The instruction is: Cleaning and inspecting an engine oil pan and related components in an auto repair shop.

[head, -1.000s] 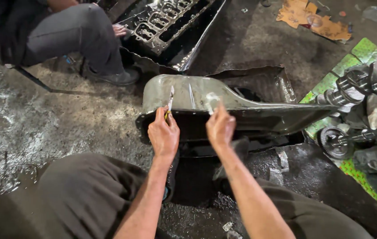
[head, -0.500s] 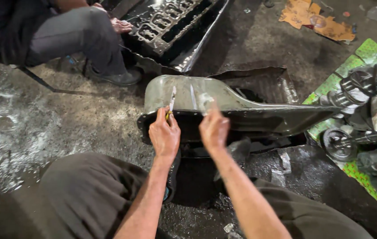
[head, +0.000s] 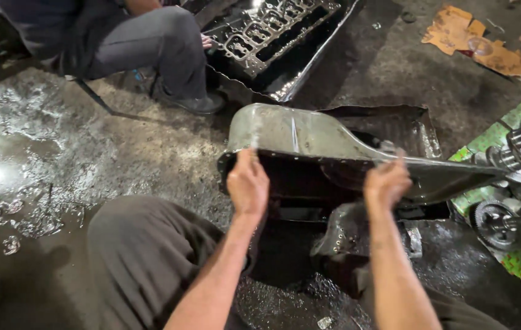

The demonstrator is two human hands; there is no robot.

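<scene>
Metal oil pan (head: pixel 297 131) on edge, left hand (head: pixel 247 183) and right hand (head: pixel 386 182) gripping rim

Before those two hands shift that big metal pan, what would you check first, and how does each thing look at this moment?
1. Left hand on the pan rim: ok, it rests on the near edge.
2. Right hand on the rim: ok, though its fingers look blurred.
3. Firm grip: cannot tell; the fingertips are hidden.
4. Dry floor: not ok, it is wet and shiny.
5. Other person's shoe apart from the pan: ok.
6. Gears on the right clear of the pan's end: cannot tell.
</scene>
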